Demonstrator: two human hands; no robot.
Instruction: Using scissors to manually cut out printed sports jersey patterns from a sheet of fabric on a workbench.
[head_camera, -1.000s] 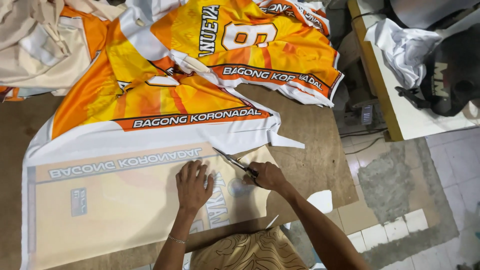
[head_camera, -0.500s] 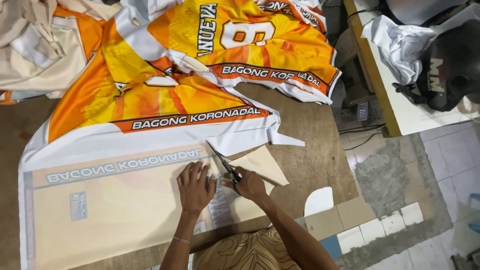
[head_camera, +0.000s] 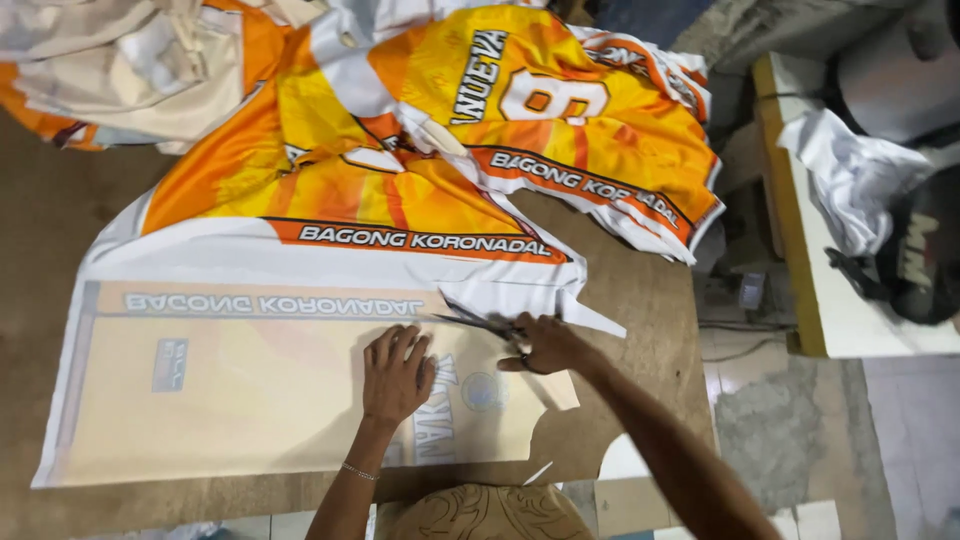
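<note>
The left hand (head_camera: 396, 372) presses flat, fingers spread, on the pale printed fabric panel (head_camera: 240, 400) while the right hand (head_camera: 545, 345) grips scissors (head_camera: 478, 321) below the orange jerseys (head_camera: 400, 170).

1. My left hand (head_camera: 395, 372) lies flat on the fabric panel (head_camera: 250, 390), which is spread on the table (head_camera: 640, 300).
2. Just right of it, my right hand (head_camera: 545, 345) holds the scissors (head_camera: 475, 320), whose blades point left, beyond the left hand's fingertips.
3. Beyond both hands, a pile of jerseys (head_camera: 480, 130) overlaps the panel's far edge.
4. Well to the right of my right hand stands a second table (head_camera: 800, 260) with a cloth (head_camera: 850, 180) on it.
</note>
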